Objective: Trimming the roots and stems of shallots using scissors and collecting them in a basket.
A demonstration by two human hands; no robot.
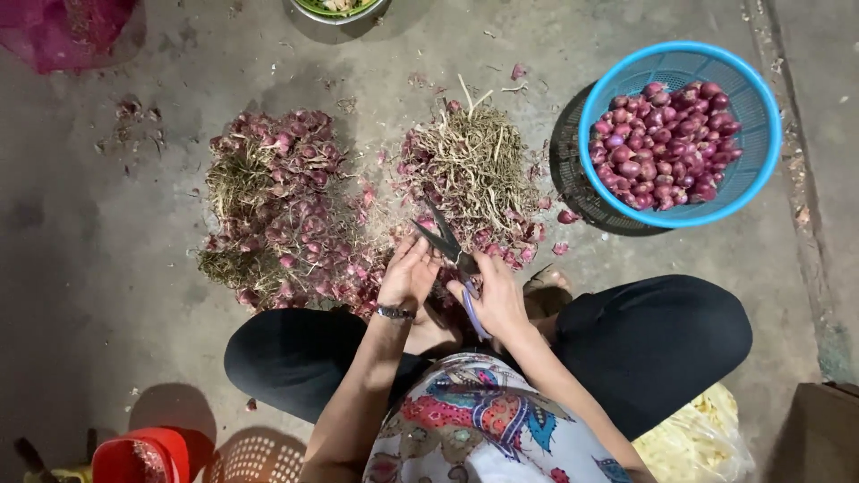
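Note:
My right hand (495,298) grips a pair of scissors (447,243) with purple handles, the dark blades open and pointing up-left. My left hand (410,271), with a watch on the wrist, is cupped right beside the blades; what it holds is hidden by the fingers. In front of my hands lie two heaps on the concrete floor: untrimmed shallots with dry roots and stems (286,210) on the left, and a pile of cut stems and roots (479,170) in the middle. A blue plastic basket (752,98) at the right holds trimmed purple shallots (664,145).
I sit on the floor with my knees in black trousers spread wide. A red container (143,456) and a pale basket (255,458) stand at the lower left. A metal bowl (338,9) sits at the top edge, a pink bag (67,31) at the top left.

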